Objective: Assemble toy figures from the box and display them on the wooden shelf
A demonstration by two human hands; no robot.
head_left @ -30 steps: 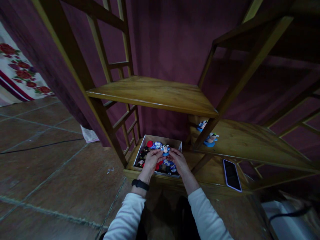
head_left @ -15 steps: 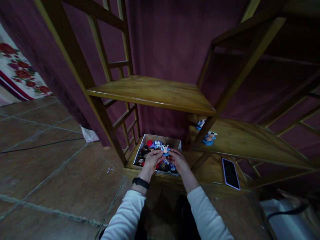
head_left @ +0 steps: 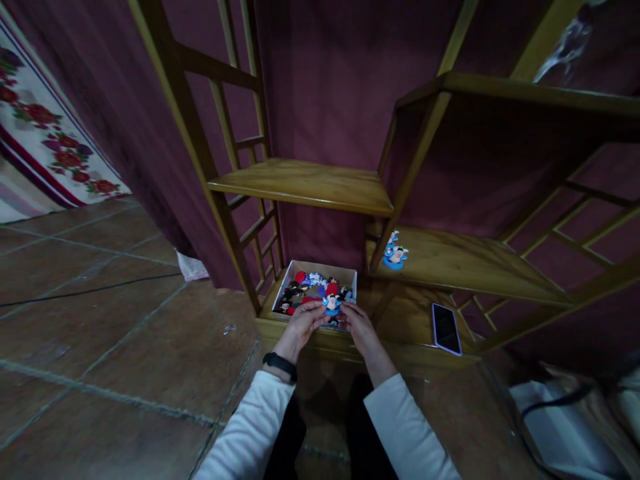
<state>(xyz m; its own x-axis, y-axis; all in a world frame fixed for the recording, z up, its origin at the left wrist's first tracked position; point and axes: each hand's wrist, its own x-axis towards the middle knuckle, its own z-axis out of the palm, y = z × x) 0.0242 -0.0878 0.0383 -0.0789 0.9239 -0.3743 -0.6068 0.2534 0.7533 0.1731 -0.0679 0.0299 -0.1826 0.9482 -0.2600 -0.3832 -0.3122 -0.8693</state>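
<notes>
Between my two hands is a small blue-and-white figurine [head_left: 332,305] on a blue base, held above the near edge of a box. My left hand [head_left: 303,325] grips its left side, fingers closed. On its right side the fingers of my right hand [head_left: 359,325] pinch it. Below and behind lies the open white cardboard box [head_left: 355,285], full of several figurines in red, black, blue and white. Two similar blue-based figurines [head_left: 395,257] stand at the left end of the right-hand shelf, the rear one partly hidden by a post.
A wooden shelf board [head_left: 305,183] overhangs the box. The right-hand shelf [head_left: 465,263] sits lower, and a phone [head_left: 446,329] with a pale purple edge lies on the bottom board. A white bag [head_left: 565,423] is on the floor at right; a cable [head_left: 90,291] crosses the tiles at left.
My view has shifted, so the shelves appear further left and more of the right side shows. Both hands still hold the figurine, now nearer the box's front edge.
</notes>
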